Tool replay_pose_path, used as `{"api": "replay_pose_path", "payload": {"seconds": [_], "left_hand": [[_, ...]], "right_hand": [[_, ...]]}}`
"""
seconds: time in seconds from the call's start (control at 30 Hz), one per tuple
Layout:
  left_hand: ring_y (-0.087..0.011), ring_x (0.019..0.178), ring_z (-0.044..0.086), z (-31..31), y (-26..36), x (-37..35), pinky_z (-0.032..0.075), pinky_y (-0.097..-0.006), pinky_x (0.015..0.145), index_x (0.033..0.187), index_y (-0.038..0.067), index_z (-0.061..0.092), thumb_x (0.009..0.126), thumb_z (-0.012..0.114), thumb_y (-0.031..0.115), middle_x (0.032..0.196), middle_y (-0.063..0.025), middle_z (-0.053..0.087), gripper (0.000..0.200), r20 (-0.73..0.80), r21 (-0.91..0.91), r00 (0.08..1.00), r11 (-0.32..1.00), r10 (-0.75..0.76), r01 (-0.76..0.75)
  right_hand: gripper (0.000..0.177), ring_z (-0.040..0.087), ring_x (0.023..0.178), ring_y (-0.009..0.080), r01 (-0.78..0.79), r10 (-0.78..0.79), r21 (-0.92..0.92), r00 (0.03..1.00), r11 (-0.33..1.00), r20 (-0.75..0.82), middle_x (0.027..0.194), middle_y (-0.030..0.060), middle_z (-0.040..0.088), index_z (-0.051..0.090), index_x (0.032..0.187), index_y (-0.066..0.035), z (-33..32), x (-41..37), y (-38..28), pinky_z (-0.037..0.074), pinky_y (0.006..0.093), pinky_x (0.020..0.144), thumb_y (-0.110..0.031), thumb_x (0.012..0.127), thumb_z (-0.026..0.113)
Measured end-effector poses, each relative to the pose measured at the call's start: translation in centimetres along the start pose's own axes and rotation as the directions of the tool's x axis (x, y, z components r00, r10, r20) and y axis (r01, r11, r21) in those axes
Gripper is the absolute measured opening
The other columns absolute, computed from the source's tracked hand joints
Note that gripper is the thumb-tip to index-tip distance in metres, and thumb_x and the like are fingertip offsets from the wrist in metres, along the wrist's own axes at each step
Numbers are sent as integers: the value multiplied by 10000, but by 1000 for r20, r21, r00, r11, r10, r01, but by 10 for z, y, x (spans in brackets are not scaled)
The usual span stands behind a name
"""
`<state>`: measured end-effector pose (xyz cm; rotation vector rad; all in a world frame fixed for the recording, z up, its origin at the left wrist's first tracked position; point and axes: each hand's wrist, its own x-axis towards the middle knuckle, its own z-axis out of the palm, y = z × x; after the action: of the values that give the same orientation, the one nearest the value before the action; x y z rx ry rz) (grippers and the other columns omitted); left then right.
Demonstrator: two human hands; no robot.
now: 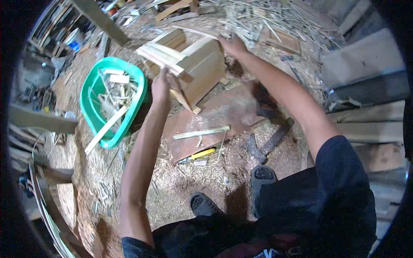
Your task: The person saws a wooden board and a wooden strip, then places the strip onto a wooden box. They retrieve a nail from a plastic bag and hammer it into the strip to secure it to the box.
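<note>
A light wooden box-like frame [200,71] stands tilted on a reddish-brown board [241,105] on the ground. My left hand [161,88] is closed on the frame's near left edge, by a pale strip across its top. At the upper right corner, my right hand [232,45] grips the frame's far edge, where a thin strip runs to the left. Below the frame, a narrow wooden stick [202,132] lies on the board. A yellow-handled tool [203,153] rests at the board's near edge.
A green basin [84,101] with wood scraps stands on the left. A hammer-like tool [257,150] lies near my feet. Stacked planks [370,120] line the right side. Sticks and shavings cover the ground, and a wooden post [99,21] rises at the upper left.
</note>
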<state>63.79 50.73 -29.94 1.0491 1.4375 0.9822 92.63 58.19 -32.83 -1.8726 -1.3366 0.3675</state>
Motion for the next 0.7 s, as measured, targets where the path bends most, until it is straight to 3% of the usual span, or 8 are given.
{"api": "replay_pose_path", "payload": {"seconds": [0.03,0.1,0.2,0.27,0.47,0.57,0.67,0.7], "left_hand": [[-191,852,572,5,8,1,461,-352,754,1144,49,613,951,540,426,948,-74,617,430,19,-93,1000,996,19,-17],[-136,661,569,19,24,7,423,-305,524,846,17,638,907,531,144,742,-56,575,177,-86,-260,996,966,-10,-12],[-198,682,589,17,19,44,476,-314,562,968,-3,594,914,508,63,822,-102,607,120,-58,-563,998,825,21,-50],[-213,715,614,11,39,53,525,-336,618,1061,-6,546,932,485,57,891,-128,618,156,-2,-728,998,684,63,-45],[-223,800,648,12,92,36,568,-302,635,1116,-82,520,972,517,149,924,-164,605,273,64,-551,949,804,308,-224],[-242,946,653,15,80,47,572,-346,773,1169,-68,581,970,534,152,1055,-172,637,300,137,-449,874,815,466,-365],[-248,955,653,20,55,53,561,-367,817,1164,-38,601,957,543,132,1095,-149,649,274,159,-87,716,732,679,-675],[-251,963,652,22,47,55,555,-376,839,1168,-34,602,950,547,120,1101,-146,653,273,165,-14,669,680,724,-733]], "right_hand": [[725,661,1049,366,-154,126,84,953,984,274,1190,313,625,602,1200,111,-8,10,-12,500,398,920,-538,877,612],[606,664,1047,343,-170,120,244,971,955,206,1144,291,654,660,1128,71,1,1,-24,502,386,920,-471,857,661],[408,628,819,198,-300,166,414,930,859,329,902,90,688,696,1013,-5,38,38,4,485,343,748,-395,894,694],[361,594,747,158,3,-34,239,992,971,125,812,49,665,701,949,-21,14,38,-20,470,344,693,-378,899,691],[416,662,999,329,51,-49,349,999,936,-14,1032,174,709,683,1111,-24,-52,33,-69,482,432,847,-389,941,577],[835,387,1381,352,-129,130,382,991,915,24,1516,192,383,309,1513,-27,-74,23,-76,341,442,1109,-540,908,573],[527,530,1213,338,-164,145,294,986,942,85,1318,177,561,508,1361,5,-91,5,-68,427,453,991,-380,1001,532],[374,588,705,138,379,-313,275,915,884,-255,782,40,657,682,914,-13,-46,47,3,465,335,663,-385,930,648]]}}
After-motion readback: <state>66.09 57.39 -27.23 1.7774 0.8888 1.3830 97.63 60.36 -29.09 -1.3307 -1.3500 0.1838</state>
